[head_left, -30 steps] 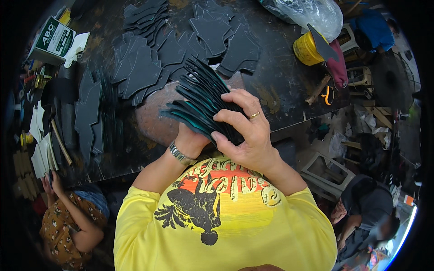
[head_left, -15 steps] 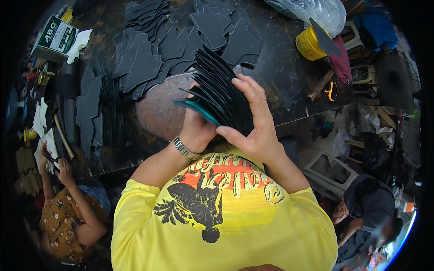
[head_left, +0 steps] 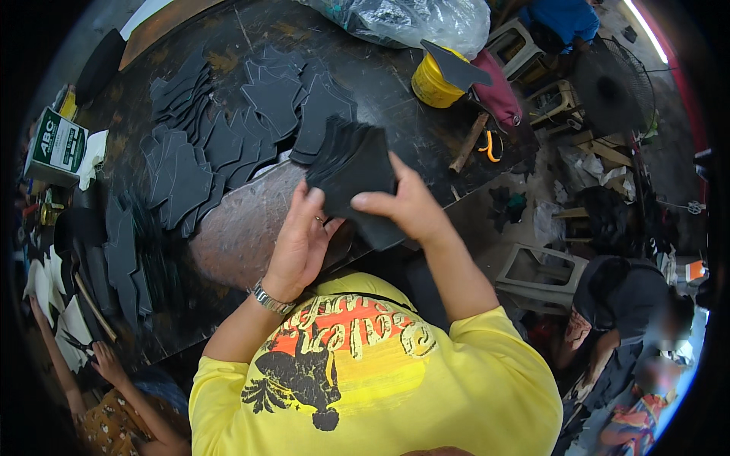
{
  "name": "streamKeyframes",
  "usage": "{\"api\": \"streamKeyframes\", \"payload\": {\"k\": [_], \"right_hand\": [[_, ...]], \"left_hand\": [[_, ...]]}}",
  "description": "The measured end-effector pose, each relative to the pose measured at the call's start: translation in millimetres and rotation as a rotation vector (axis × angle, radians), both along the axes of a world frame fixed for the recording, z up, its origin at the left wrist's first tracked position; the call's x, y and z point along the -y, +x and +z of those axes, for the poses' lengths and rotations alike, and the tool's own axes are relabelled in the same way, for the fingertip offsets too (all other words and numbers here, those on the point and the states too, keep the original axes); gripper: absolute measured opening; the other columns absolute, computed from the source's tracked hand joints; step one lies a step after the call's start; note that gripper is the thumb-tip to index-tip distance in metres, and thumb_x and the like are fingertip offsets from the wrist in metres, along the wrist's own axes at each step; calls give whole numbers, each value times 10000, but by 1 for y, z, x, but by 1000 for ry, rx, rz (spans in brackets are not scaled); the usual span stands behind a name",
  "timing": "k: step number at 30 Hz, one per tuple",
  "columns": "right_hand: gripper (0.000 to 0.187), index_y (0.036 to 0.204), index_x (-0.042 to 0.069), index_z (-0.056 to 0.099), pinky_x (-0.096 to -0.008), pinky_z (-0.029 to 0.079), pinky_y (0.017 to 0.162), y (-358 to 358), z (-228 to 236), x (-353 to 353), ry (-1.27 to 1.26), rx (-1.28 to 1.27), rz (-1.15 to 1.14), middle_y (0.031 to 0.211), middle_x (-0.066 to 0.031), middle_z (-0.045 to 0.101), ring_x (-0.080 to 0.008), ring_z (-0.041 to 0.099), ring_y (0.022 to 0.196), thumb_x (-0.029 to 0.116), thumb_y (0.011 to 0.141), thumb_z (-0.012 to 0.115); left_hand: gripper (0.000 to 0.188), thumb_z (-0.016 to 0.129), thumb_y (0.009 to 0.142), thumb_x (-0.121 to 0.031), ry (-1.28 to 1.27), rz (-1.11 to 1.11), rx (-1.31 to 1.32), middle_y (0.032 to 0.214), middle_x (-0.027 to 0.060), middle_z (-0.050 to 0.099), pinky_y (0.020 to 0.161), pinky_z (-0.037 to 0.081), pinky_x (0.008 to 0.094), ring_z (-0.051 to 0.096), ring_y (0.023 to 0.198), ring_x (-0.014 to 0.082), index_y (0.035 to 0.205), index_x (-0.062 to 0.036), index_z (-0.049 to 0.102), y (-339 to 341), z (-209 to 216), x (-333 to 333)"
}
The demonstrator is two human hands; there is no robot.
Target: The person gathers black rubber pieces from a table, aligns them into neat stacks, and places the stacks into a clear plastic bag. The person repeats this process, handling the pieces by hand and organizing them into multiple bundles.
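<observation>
Both hands hold a stack of thin black cut-out pieces (head_left: 353, 171) above the near edge of the dark table. My right hand (head_left: 411, 205) grips the stack's right side, thumb on the top piece and fingers behind. At the left edge, my left hand (head_left: 303, 239) presses its thumb against the stack; its other fingers are partly hidden beneath. Just left of the stack lies a worn brown slab (head_left: 236, 228). Beyond the slab, more flat black pieces (head_left: 179, 178) lie in overlapping heaps. A row of upright black pieces (head_left: 125, 251) stands at the left.
A yellow bucket (head_left: 435, 80) with a black piece on it, a clear plastic bag (head_left: 411, 26) and an orange-handled tool (head_left: 491, 147) are at the back right. A green-and-white tin (head_left: 57, 148) stands far left. At lower left, a co-worker's hand (head_left: 110, 365) holds scissors.
The stack has turned from edge-on to showing its broad flat face. My right hand's thumb now lies over it, and my left hand has shifted to its left edge. The view has swung right.
</observation>
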State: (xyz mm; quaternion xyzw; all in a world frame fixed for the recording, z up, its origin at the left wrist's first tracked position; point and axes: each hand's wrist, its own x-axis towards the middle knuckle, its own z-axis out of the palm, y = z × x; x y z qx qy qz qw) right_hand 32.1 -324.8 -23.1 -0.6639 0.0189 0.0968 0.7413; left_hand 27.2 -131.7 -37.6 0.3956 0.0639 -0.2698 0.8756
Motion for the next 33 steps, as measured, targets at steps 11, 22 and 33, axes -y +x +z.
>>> {"api": "streamKeyframes", "payload": {"k": [11, 22, 33], "right_hand": [[632, 1294, -32, 588, -279, 576, 836, 92, 6, 134, -237, -376, 441, 1100, -95, 718, -149, 702, 930, 136, 743, 848], [629, 1420, 23, 543, -352, 458, 1050, 96, 24, 157, -942, 119, 345, 1329, -183, 638, -276, 600, 1238, 286, 886, 746], [362, 1218, 57, 672, -445, 504, 911, 63, 15, 133, -1407, 512, -260, 1090, -163, 711, -356, 658, 1054, 142, 869, 711]], "left_hand": [[800, 651, 975, -240, 274, -322, 301, 1618, 228, 268, 1218, 238, 400, 293, 1497, 316, 1577, 51, 210, 28, -4, 24], [1118, 810, 831, -235, 669, -353, 615, 1606, 314, 220, 1209, 299, 407, 308, 1488, 353, 1582, 72, 41, 57, -41, 106], [1117, 806, 819, -168, 560, -323, 454, 1608, 322, 234, 1141, 377, 349, 434, 1409, 334, 1579, 88, 28, 61, -35, 161]]}}
